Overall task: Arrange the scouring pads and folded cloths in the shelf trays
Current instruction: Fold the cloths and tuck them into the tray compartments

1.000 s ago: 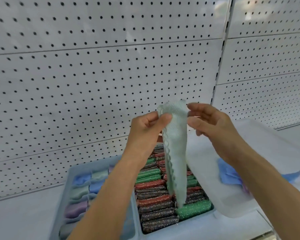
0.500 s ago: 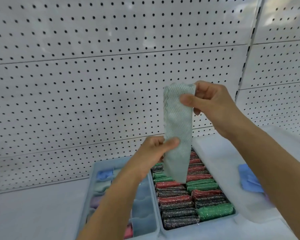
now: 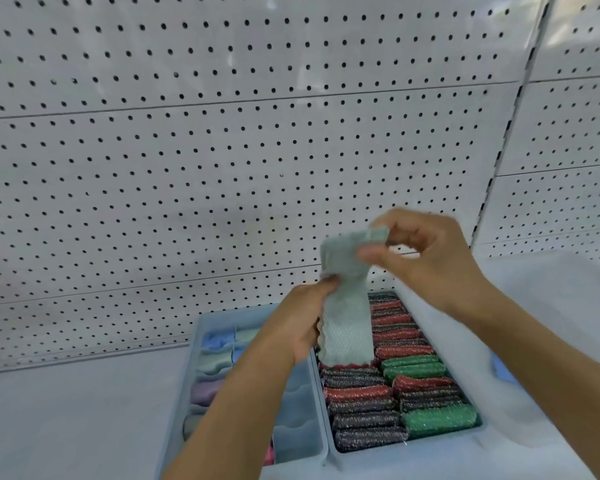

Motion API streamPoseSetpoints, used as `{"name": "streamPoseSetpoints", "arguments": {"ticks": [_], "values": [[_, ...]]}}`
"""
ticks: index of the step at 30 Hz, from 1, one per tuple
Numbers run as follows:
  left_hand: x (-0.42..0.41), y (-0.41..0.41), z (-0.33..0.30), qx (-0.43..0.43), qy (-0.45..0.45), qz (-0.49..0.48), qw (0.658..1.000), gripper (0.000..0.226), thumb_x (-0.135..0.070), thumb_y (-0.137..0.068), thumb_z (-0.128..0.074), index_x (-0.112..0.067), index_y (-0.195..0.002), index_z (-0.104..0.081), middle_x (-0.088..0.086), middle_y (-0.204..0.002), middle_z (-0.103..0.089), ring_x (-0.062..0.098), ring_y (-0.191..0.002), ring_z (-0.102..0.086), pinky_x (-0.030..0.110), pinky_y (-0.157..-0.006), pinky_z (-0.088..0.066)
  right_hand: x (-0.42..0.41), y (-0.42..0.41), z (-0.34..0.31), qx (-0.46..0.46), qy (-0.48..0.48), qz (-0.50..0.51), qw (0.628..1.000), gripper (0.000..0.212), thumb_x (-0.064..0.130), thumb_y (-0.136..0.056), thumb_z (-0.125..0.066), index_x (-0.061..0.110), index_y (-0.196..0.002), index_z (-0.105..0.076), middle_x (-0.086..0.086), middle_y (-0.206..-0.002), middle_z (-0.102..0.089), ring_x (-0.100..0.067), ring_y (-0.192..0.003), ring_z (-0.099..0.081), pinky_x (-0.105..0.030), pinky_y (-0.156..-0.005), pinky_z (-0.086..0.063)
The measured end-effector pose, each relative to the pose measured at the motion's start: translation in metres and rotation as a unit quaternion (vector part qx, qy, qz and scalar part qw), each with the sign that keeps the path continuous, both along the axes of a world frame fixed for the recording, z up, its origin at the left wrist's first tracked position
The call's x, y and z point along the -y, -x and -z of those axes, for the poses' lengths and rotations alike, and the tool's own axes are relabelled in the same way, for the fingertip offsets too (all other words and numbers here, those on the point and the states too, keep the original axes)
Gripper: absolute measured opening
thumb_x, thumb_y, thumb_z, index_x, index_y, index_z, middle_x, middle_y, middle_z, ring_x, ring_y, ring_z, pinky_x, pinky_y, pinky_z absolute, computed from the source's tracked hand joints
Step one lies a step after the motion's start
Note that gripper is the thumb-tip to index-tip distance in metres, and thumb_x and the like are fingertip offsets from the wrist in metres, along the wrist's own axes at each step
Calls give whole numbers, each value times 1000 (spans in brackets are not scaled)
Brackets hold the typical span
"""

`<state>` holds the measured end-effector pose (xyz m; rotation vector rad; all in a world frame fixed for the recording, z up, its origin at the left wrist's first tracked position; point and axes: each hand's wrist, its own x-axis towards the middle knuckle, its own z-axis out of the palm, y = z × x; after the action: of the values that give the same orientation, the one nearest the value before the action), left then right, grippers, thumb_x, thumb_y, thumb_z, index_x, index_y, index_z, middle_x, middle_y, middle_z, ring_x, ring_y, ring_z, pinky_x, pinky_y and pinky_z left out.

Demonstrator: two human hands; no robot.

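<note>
At centre frame, pale green cloth (image 3: 347, 320) held upright above the trays, right hand (image 3: 426, 251) pinching its folded-over top end, left hand (image 3: 298, 320) gripping its left edge, glittery scouring pads (image 3: 399, 393) packed in right tray (image 3: 409, 448), pastel folded cloths (image 3: 215, 362) in left tray (image 3: 302, 455), white pegboard (image 3: 187, 150) behind.

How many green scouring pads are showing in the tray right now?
3 green scouring pads, all in the right column of the pad tray: two stacked mid-column, one at the near end. The held cloth may hide more.
</note>
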<state>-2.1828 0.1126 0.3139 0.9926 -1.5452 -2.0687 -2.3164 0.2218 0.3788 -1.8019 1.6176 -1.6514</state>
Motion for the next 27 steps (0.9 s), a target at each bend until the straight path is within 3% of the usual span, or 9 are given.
{"name": "streamPoseSetpoints", "arguments": {"ticks": [3,5,9,12,15,17,20,24,27], "values": [[8,-4,3,-49,-120,-20,991,35,-32,-76,-71,-9,-100,-62,13,-92,-55,21,-82,-52,34,-82,-52,-11,-6,33,-120,-33,-10,992,17,35,-78,-69,27,-93,-71,17,-96,-73,0,-93,-67,-22,-85,-53],[14,-2,9,-77,-178,-33,980,43,-38,-60,-76,-18,-91,-55,10,-86,-42,23,-78,-41,37,-76,-44,-10,-4,56,-222,16,-31,974,24,31,-78,-68,29,-101,-67,10,-103,-73,-5,-100,-67,-34,-83,-57],[10,-5,6,-81,-181,-32,980,45,-54,-92,-52,-10,-89,-63,6,-66,-60,19,-56,-59,29,-61,-49,-9,3,78,-292,55,-36,954,22,24,-77,-72,23,-99,-70,6,-113,-71,-10,-114,-62,-40,-84,-57],[8,-3,8,-89,-144,-22,985,30,-25,-93,-61,0,-108,-65,14,-86,-72,24,-76,-70,36,-66,-59,-10,6,83,-424,24,-30,905,40,38,-76,-75,23,-111,-64,5,-127,-63,-13,-122,-55,-34,-98,-50],[7,-2,12,-87,-174,-26,981,32,-13,-91,-60,4,-119,-61,16,-90,-70,25,-78,-68,36,-67,-59,-5,6,84,-474,30,9,880,49,12,-71,-72,24,-115,-55,3,-122,-64,-16,-116,-55,-34,-94,-46],[5,-2,17,-104,-168,-14,980,40,-17,-94,-58,6,-127,-56,15,-94,-68,23,-77,-68,35,-66,-59,-3,0,78,-379,39,33,924,43,7,-68,-58,27,-106,-57,10,-104,-68,-7,-103,-56,-26,-88,-43],[1,-1,22,-132,-89,4,987,56,-49,-95,-46,-7,-131,-54,8,-114,-68,18,-101,-67,36,-88,-54,-1,-12,61,-70,-28,52,996,13,16,-82,-63,25,-90,-66,18,-84,-67,4,-84,-58,-12,-80,-43],[-12,-7,18,-178,3,47,983,81,-77,-80,-27,-20,-128,-56,5,-123,-67,19,-118,-62,42,-101,-48,12,-3,53,288,-89,24,953,13,6,-85,-67,7,-98,-68,-8,-94,-73,-24,-88,-69,-36,-75,-58],[-23,-5,14,-111,124,59,984,65,-72,-82,-51,-21,-122,-54,5,-108,-69,20,-90,-70,36,-64,-58,17,-7,54,385,-108,26,916,14,13,-89,-63,5,-100,-68,-10,-91,-72,-26,-86,-67,-34,-68,-56]]}}
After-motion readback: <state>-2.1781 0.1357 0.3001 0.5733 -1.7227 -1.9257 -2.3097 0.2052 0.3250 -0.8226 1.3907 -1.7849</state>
